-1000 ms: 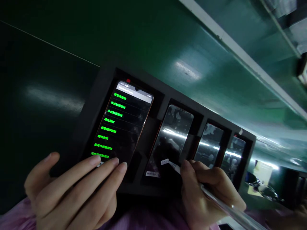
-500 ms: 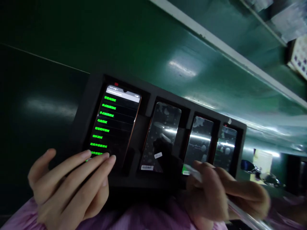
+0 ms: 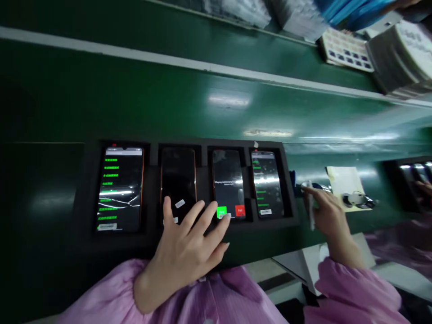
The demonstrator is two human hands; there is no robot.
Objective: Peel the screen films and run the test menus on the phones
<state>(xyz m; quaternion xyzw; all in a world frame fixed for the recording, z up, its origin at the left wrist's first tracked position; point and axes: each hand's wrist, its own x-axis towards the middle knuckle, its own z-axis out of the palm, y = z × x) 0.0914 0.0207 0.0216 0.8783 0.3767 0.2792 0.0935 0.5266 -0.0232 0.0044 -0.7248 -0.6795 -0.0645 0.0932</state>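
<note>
My left hand [image 3: 191,243] is spread over the lower edge of a black foam tray [image 3: 153,155], fingertips by the second and third phones. The second phone [image 3: 178,175] is dark with a small white label. Green and red buttons show on the third phone [image 3: 229,180]. The leftmost phone [image 3: 121,180] and the rightmost phone [image 3: 268,180] display green text lists. Right of the tray, my right hand [image 3: 327,211] is closed on a thin, pale, blurred stick-like object [image 3: 310,211], near a shiny item lying on the table.
Earphones [image 3: 359,200] lie on a yellowish paper [image 3: 342,177] at the right. Another dark tray [image 3: 391,180] with a person's hand [image 3: 425,186] is farther right. A gridded box [image 3: 347,49] and a stack of sheets [image 3: 401,58] stand at the upper right.
My left hand has moved right, from the leftmost phone to the second and third. My right hand has left the third phone for the area right of the tray. The third phone's screen now shows buttons.
</note>
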